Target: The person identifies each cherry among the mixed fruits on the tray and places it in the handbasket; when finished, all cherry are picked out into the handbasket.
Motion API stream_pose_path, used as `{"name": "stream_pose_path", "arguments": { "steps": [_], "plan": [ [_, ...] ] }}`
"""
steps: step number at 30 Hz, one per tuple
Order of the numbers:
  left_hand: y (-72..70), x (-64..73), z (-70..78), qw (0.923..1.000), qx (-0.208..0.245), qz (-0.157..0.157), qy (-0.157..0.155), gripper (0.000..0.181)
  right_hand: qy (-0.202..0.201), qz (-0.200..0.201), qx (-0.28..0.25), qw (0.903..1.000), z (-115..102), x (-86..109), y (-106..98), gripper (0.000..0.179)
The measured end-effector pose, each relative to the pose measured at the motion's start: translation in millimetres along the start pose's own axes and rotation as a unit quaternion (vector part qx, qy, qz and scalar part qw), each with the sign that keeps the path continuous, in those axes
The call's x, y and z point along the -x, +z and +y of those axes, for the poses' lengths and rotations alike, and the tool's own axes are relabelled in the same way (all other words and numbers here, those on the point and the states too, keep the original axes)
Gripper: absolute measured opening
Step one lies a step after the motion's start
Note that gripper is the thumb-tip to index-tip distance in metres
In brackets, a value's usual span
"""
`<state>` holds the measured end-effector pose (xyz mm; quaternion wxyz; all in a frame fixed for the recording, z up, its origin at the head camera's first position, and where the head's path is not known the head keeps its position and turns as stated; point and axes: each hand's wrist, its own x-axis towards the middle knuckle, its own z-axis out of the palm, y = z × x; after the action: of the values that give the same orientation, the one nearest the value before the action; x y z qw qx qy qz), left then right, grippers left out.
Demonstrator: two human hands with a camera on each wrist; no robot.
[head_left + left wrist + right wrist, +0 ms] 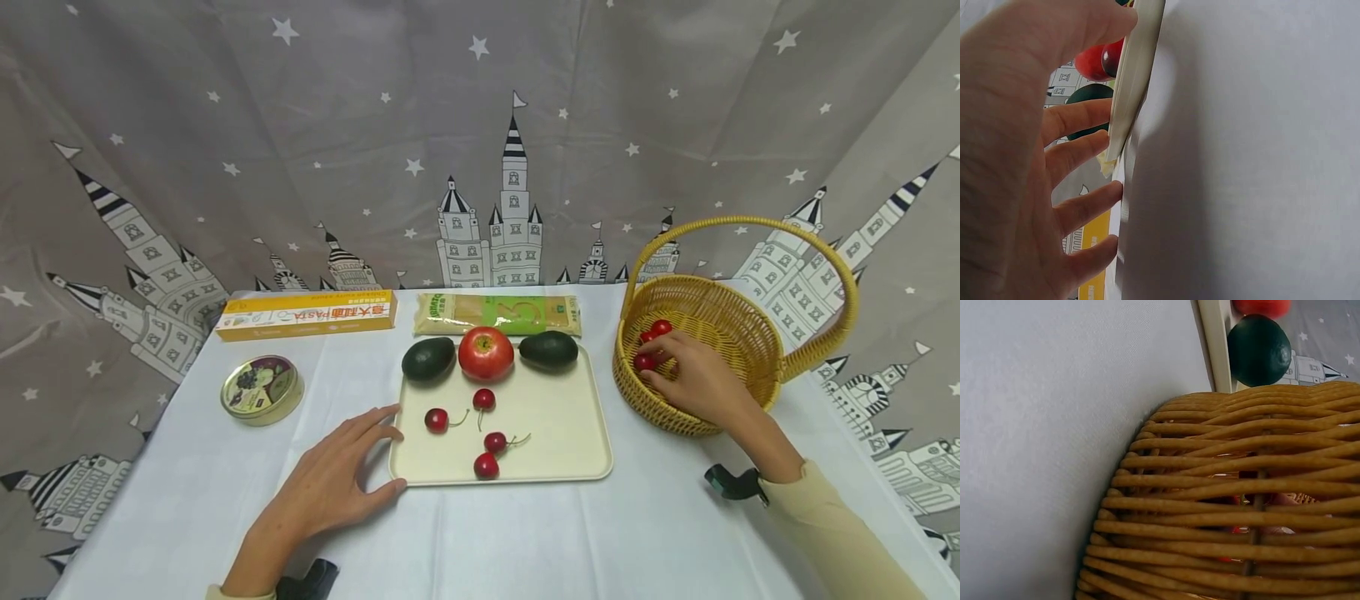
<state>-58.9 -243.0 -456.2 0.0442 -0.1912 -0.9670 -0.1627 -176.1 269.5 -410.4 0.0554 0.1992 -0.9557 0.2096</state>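
Note:
My right hand (701,379) reaches down into the yellow wicker basket (750,400). Its thumb and forefinger pinch a dark red cherry (643,362) near the basket's left inner wall, beside more red cherries (662,327). In the right wrist view the woven side (1241,487) hides most of that hand. My left hand (330,475) rests at the left edge of a cream tray (555,442), fingers spread, with fingertips and thumb right at the rim. Several cherries (484,400) with stems lie on the tray. Along its back edge sit a tomato (486,353) and two avocados (429,360).
Behind the tray lies a green packet of noodles (498,314). Left of it is a yellow-orange pasta box (307,314), with a round tin (262,390) in front. The basket's tall handle (738,221) arches over it. A grey castle-print curtain (337,108) hangs behind the table.

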Motion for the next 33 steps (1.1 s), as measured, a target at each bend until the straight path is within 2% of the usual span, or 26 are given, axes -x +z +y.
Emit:
{"name": "stream_pose_path", "arguments": {
  "steps": [15,33],
  "plan": [
    [0.3,0.2,-1.1,1.0,-0.001,0.003,0.004,0.055,0.016,-0.055,0.027,0.998,2,-10.5,5,0.03],
    [0.9,-0.1,-2.3,0.9999,0.002,0.01,0.012,0.056,0.014,-0.077,0.057,0.9953,1,-15.0,8,0.033]
  ]
}}
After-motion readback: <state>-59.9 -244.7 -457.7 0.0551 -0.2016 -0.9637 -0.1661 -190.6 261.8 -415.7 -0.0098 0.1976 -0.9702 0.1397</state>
